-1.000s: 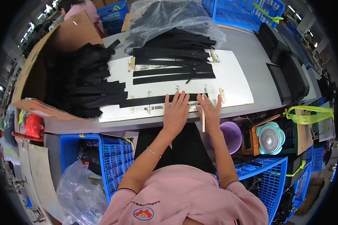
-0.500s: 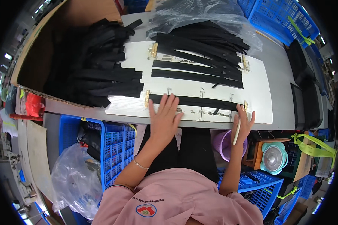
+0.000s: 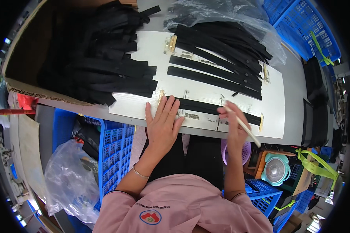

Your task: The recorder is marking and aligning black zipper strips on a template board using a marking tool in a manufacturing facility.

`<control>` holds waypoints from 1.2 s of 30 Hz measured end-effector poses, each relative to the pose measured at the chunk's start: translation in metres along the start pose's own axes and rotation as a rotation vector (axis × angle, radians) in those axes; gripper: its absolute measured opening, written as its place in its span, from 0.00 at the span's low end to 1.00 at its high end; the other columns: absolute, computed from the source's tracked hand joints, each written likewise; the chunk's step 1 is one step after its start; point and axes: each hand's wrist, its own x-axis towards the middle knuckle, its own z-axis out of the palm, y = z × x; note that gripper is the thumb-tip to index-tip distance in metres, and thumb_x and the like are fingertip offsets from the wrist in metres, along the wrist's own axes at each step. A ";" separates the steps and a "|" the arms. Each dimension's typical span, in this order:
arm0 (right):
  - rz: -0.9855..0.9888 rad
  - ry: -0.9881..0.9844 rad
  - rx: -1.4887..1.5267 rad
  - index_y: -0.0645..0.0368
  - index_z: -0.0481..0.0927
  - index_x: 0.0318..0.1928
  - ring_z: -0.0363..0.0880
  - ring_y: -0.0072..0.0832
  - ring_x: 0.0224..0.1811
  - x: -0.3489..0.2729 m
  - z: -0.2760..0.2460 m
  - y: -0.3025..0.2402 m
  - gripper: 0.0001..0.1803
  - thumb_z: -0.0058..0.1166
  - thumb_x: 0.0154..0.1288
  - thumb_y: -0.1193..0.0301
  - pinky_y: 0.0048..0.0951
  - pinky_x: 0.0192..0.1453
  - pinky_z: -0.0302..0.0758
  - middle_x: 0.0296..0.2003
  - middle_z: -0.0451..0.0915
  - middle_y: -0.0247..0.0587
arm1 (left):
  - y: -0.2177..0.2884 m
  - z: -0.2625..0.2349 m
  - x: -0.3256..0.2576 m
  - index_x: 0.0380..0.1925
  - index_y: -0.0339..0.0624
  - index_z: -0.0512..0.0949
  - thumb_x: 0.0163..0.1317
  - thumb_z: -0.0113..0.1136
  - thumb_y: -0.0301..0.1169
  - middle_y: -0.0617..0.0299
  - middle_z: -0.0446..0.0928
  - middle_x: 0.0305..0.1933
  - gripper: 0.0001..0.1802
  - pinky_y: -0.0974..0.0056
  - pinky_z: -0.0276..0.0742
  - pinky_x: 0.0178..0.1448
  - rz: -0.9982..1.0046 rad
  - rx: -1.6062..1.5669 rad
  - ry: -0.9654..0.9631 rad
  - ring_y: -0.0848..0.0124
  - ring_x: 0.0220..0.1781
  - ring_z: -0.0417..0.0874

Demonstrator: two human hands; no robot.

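At the lower edge, a pink garment (image 3: 182, 206) is seen, from which both forearms reach up toward the work surface. A thin bracelet (image 3: 140, 173) is worn on the left wrist. The left hand (image 3: 163, 126) is laid flat, palm down, with its fingers stretched out and slightly spread, pressed on the near edge of the white board (image 3: 206, 89) and on the left end of the nearest black strip (image 3: 217, 110). The right hand (image 3: 233, 126) is closed around a slim pale stick (image 3: 243, 126), which is gripped between thumb and fingers and slanted down to the right; the hand is held over the same strip, further to the right.

Beyond that strip, two more black strips (image 3: 214, 75) are laid side by side across the middle of the board, apart from each other. At the board's far right, a fan of black strips (image 3: 221, 42) is partly covered by clear plastic sheeting (image 3: 229, 11). To the left, a heap of black strips (image 3: 101, 62) is spilled from an open cardboard box (image 3: 27, 58) onto the board's left edge.

Below the table, blue crates (image 3: 116, 143) are seen on the left, and a purple basket (image 3: 243, 153) sits on the right.
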 end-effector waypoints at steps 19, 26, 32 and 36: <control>-0.074 -0.218 -0.180 0.68 0.84 0.44 0.77 0.21 0.29 0.026 0.079 0.026 0.10 0.57 0.76 0.71 0.25 0.35 0.73 0.33 0.83 0.40 | 0.002 0.003 0.002 0.64 0.40 0.77 0.68 0.64 0.41 0.56 0.74 0.72 0.28 0.39 0.45 0.82 0.019 0.001 0.066 0.58 0.77 0.69; -0.019 -0.244 -0.140 0.69 0.85 0.40 0.77 0.21 0.26 0.025 0.074 0.013 0.11 0.58 0.75 0.71 0.24 0.32 0.73 0.27 0.84 0.40 | 0.001 0.003 0.002 0.64 0.41 0.78 0.68 0.65 0.41 0.55 0.75 0.71 0.27 0.39 0.46 0.82 0.013 0.014 0.069 0.59 0.76 0.71; -0.060 -0.314 -0.143 0.68 0.86 0.37 0.81 0.23 0.26 0.025 0.073 0.017 0.12 0.57 0.75 0.70 0.24 0.31 0.74 0.27 0.86 0.43 | 0.003 0.004 0.002 0.65 0.42 0.78 0.68 0.65 0.39 0.56 0.75 0.71 0.27 0.40 0.45 0.82 0.004 0.006 0.067 0.59 0.77 0.70; -0.083 -0.314 -0.193 0.67 0.86 0.36 0.82 0.26 0.25 0.024 0.071 0.020 0.12 0.58 0.74 0.70 0.25 0.32 0.75 0.27 0.85 0.43 | 0.005 0.005 0.003 0.66 0.44 0.77 0.68 0.66 0.37 0.57 0.75 0.71 0.27 0.42 0.43 0.83 -0.013 -0.009 0.051 0.59 0.78 0.69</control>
